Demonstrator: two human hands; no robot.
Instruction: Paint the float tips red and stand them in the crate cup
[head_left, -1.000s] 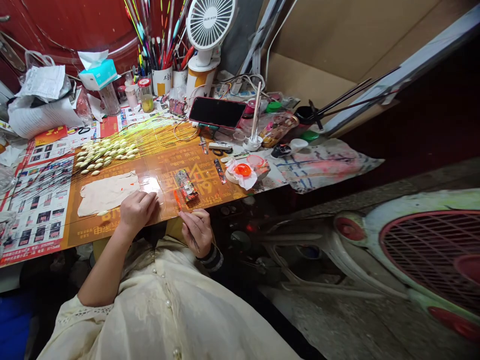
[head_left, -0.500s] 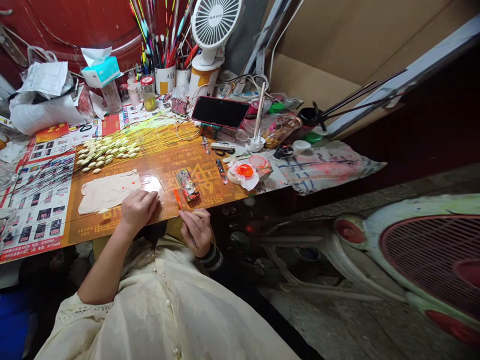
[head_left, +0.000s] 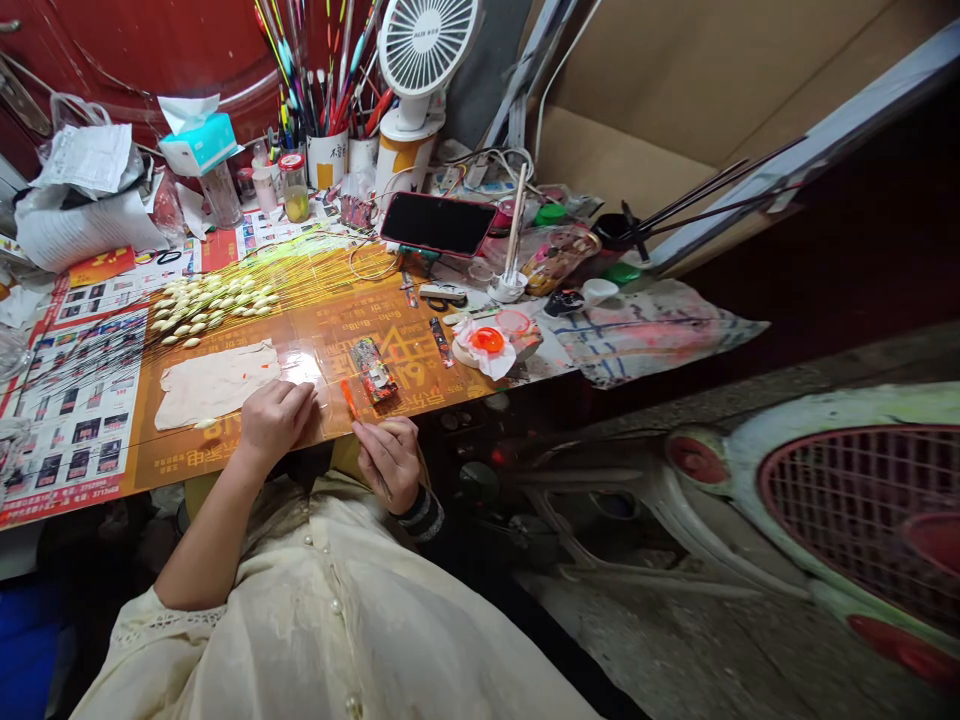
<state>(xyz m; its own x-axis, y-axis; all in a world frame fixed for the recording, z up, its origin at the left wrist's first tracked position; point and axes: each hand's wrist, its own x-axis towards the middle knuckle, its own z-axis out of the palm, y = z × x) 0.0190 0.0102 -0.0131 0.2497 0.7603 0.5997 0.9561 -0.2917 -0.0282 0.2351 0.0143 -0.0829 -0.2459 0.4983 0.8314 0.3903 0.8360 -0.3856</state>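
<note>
My right grip (head_left: 388, 462) pinches a thin stick (head_left: 347, 398). Its orange end is over the surface (head_left: 300, 330), beside a painty block (head_left: 373, 370). It looks light and stiff; I'd hold the bare part, since orange may smear. My left grip (head_left: 276, 418) is curled; I can't tell what's inside. The fan (head_left: 429, 40) says "AUX".

A small white fan (head_left: 427, 40) stands behind a dark-screened phone (head_left: 439, 222). Left of them are a red-lidded jar (head_left: 295, 190) and a blue tissue box (head_left: 201, 146); a round reddish grille (head_left: 847, 490) fills the far right.
</note>
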